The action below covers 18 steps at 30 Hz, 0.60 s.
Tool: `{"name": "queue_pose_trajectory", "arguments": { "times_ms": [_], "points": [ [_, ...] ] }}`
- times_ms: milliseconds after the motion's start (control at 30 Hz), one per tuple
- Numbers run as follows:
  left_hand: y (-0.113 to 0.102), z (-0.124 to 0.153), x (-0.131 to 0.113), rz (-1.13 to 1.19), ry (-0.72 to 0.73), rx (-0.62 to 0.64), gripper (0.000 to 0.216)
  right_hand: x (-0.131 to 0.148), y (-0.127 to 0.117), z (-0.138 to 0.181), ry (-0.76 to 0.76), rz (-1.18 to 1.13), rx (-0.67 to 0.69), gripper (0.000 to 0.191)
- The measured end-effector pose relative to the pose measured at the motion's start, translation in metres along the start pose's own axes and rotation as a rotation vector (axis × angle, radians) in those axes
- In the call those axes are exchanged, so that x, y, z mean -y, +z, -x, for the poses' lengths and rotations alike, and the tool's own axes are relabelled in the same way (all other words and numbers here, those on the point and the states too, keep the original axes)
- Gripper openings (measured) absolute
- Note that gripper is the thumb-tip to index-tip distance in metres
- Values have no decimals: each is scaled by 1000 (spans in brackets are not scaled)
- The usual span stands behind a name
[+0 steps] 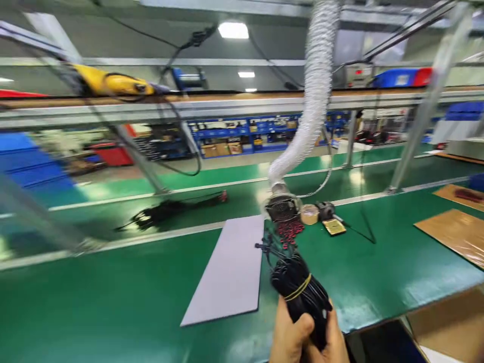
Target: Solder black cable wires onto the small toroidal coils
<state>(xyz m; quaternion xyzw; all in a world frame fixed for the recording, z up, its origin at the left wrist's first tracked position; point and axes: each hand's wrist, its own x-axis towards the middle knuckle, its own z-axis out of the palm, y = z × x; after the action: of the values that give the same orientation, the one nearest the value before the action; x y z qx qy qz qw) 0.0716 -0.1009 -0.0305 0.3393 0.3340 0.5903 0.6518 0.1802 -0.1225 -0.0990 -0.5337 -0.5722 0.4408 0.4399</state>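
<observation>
Both of my hands meet at the bottom edge, closed round the lower end of a bundle of black cables (300,290). The bundle is tied with a yellow band and points up and away from me. My left hand (289,335) wraps it from the left with the thumb across the front. Only a strip of my right hand (338,339) shows, pressed against the bundle's right side. Loose black cable ends (269,248) stick out at the top of the bundle, over the green bench top (113,302).
A grey mat (230,272) lies left of the bundle. Behind it hang a white ribbed hose (313,101) with a fan nozzle (282,207), near red parts (289,231), a tape roll (310,214) and a small tool. Brown boards (454,232) lie right; more black cables (166,210) lie back left.
</observation>
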Motion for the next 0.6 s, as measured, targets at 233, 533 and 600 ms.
{"name": "queue_pose_trajectory", "arguments": {
  "times_ms": [233, 533, 600],
  "points": [
    [-19, -9, 11, 127, -8, 73, 63, 11, -44, -13, -525, 154, 51, 54],
    [-34, -7, -13, 22, 126, 143, 65, 118, -38, -83, -1116, 755, 264, 21],
    [-37, -11, -13, 34, 111, 160, 65, 126, -30, -91, -1245, 906, 264, 23]
  ]
}}
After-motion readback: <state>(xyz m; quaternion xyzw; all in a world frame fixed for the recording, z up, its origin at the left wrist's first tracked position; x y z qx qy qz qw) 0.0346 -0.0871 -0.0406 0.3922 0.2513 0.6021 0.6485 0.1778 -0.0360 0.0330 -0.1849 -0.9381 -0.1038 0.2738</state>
